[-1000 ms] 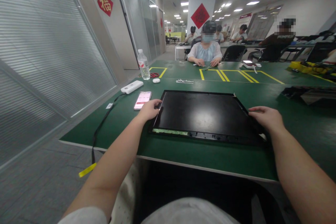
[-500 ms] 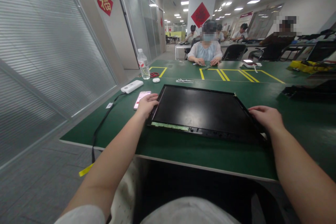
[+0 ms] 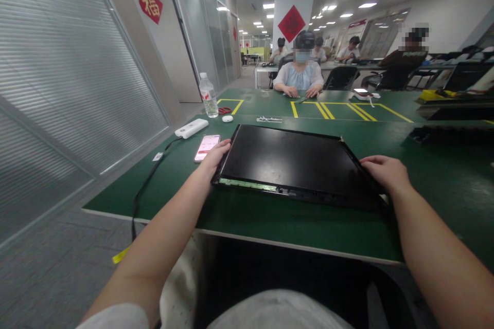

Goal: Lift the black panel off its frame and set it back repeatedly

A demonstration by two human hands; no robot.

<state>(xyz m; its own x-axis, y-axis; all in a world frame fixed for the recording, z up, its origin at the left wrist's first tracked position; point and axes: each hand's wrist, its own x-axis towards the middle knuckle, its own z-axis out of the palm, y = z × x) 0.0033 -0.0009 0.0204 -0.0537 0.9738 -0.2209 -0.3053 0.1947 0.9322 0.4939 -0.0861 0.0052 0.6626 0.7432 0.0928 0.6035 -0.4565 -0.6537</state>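
Observation:
A black laptop screen panel (image 3: pixel 285 157) lies between my hands, its glossy face up, with a green strip (image 3: pixel 247 185) along part of its near edge. My left hand (image 3: pixel 219 157) is closed on the panel's left edge, fingertips on the rim and some fingers hidden beneath it. At the right edge, my right hand (image 3: pixel 386 170) pinches the frame between thumb and fingers. Whether the panel rests flat or is slightly raised at the near side, I cannot tell.
Left of the panel are a phone (image 3: pixel 207 148), a white power bank (image 3: pixel 192 128) with a black strap, and a water bottle (image 3: pixel 209 95). Behind it lie a small white case (image 3: pixel 227 119) and a silvery tool (image 3: pixel 269 120). Across the green table (image 3: pixel 116 198) sits a person (image 3: pixel 299 74).
My left hand's fingers, more spread before, have closed round the panel's left edge. My right hand keeps its hold. The whole view has shifted slightly.

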